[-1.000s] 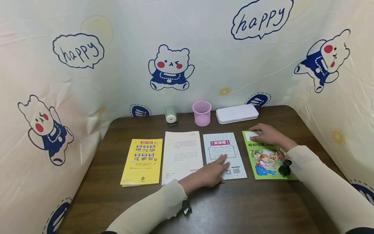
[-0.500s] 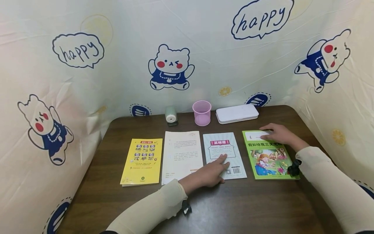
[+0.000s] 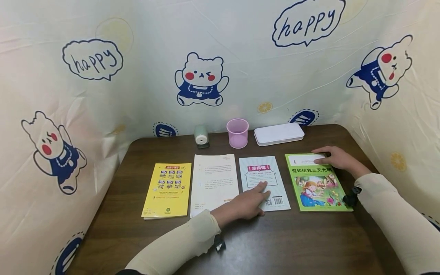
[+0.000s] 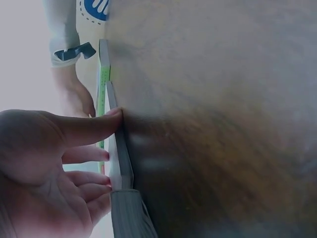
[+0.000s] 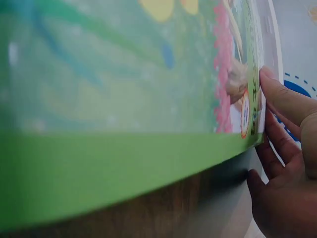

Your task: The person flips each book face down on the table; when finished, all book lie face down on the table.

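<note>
Several books lie flat in a row on the table. In the head view my left hand (image 3: 248, 201) rests on the light blue book (image 3: 258, 164) with fingers spread. Its thumb touches that book's near edge (image 4: 121, 148) in the left wrist view. At the far right lies the green book (image 3: 316, 187) with a girl on its cover. My right hand (image 3: 335, 157) is at its top right corner. There the thumb (image 5: 285, 96) touches the cover by the top edge, while the other fingers lie loosely past the book's side.
Left of the blue book are a white printed book (image 3: 214, 179) and a yellow book (image 3: 167, 191). Along the back of the table (image 3: 275, 244) stand a green sharpener-like object (image 3: 201, 134), a pink cup (image 3: 237, 133) and a white flat case (image 3: 279, 134). A patterned curtain (image 3: 144, 76) hangs behind.
My right hand has slid rightward along the green book's top, from near its left corner to its right one, uncovering the title. The books and my left hand have stayed put.
</note>
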`<state>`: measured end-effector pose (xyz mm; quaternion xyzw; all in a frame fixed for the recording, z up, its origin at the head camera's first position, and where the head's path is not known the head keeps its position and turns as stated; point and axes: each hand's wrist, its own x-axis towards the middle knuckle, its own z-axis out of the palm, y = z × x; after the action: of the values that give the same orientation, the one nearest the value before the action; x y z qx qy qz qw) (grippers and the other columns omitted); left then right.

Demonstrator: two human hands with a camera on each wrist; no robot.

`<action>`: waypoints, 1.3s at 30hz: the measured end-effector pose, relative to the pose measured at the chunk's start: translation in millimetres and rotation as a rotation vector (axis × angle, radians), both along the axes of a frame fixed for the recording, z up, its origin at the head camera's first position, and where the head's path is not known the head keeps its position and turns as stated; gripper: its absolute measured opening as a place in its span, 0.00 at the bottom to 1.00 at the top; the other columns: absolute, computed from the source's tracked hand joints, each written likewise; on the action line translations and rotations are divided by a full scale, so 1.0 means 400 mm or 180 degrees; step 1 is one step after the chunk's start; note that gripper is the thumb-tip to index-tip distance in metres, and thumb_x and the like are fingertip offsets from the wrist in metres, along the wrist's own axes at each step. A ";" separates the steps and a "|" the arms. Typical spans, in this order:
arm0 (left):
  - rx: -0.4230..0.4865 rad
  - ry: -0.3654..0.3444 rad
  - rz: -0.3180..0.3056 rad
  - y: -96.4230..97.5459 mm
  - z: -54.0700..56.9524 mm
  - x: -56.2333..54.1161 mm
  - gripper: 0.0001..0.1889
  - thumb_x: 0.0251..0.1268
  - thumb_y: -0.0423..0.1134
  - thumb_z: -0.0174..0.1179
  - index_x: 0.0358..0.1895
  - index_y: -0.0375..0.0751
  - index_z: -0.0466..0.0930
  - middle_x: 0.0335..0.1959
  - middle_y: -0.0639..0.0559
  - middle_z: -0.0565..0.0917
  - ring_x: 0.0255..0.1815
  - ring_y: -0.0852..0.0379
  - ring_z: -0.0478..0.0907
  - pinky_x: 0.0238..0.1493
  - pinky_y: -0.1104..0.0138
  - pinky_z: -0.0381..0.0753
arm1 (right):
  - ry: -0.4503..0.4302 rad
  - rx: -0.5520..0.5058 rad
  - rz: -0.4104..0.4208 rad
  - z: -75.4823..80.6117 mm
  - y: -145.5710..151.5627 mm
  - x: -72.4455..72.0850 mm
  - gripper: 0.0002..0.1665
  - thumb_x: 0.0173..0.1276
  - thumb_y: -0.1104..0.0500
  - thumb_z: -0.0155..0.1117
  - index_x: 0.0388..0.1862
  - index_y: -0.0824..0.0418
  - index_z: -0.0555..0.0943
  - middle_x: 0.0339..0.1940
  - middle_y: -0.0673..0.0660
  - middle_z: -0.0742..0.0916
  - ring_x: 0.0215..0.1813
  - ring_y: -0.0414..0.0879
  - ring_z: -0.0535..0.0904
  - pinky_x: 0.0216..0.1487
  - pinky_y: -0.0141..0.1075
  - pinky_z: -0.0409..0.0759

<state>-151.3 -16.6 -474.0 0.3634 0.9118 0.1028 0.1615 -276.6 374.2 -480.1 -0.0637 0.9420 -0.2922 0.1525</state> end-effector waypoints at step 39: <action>-0.0289 0.0072 0.0213 0.277 -0.023 0.002 0.55 0.60 0.77 0.56 0.85 0.57 0.46 0.85 0.41 0.51 0.86 0.46 0.44 0.82 0.61 0.52 | -0.0166 -0.0290 -0.0196 -0.011 0.023 0.002 0.38 0.73 0.43 0.67 0.74 0.63 0.74 0.75 0.76 0.68 0.72 0.73 0.61 0.70 0.73 0.57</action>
<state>-150.5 94.4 -483.3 0.3261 0.9289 0.0625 0.1640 -275.6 383.6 -484.7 -0.0339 0.9249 -0.3408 0.1648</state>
